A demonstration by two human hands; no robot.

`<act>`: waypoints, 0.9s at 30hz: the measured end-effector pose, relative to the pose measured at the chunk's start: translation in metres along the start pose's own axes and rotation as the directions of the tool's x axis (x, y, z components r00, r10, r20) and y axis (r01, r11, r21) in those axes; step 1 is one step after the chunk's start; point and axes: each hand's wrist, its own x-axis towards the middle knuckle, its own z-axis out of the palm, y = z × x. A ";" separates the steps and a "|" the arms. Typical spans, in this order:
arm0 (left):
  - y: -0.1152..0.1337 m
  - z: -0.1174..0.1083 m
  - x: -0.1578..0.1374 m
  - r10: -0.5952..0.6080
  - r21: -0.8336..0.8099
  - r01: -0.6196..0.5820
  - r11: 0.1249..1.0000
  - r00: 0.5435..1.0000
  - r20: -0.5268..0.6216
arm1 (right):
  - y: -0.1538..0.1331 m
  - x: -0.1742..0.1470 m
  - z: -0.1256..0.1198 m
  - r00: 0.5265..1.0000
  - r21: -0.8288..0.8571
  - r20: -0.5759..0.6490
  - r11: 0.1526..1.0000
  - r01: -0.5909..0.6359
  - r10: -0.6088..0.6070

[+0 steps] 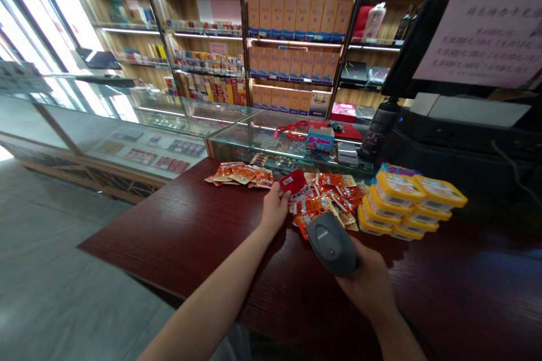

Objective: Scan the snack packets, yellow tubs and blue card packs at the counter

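Observation:
Between the fingers of my left hand (276, 207) is a red snack packet (294, 182), its white barcode label facing up. My right hand (371, 279) is wrapped round a dark grey barcode scanner (330, 243), whose head points toward the packets. Just beyond the scanner lies a loose heap of orange snack packets (334, 189), partly covered by it. Left of my left hand, a smaller pile of similar packets (241, 174) rests near the far edge of the dark wooden counter (203, 237).
Yellow-lidded tubs (402, 206) are stacked right of the heap. Behind the counter stand a glass display case (237, 132), a small blue and pink box (320, 141) and a black monitor (419, 45) with a paper sheet. Shelves of boxed goods (296, 17) line the wall.

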 end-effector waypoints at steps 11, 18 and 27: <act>0.003 -0.007 0.006 0.001 -0.095 -0.017 0.995 0.986 -0.168 | 0.010 -0.001 0.001 0.995 -0.105 -0.088 0.993 0.046 -0.055; 0.025 -0.062 0.040 -0.213 -0.054 0.207 0.977 0.915 -0.343 | 0.012 -0.003 0.003 0.993 -0.138 -0.083 0.988 0.068 -0.080; 0.017 -0.126 -0.007 -0.455 -0.132 0.435 0.891 0.852 -0.258 | 0.009 -0.003 0.001 0.994 -0.135 -0.073 0.989 0.068 -0.078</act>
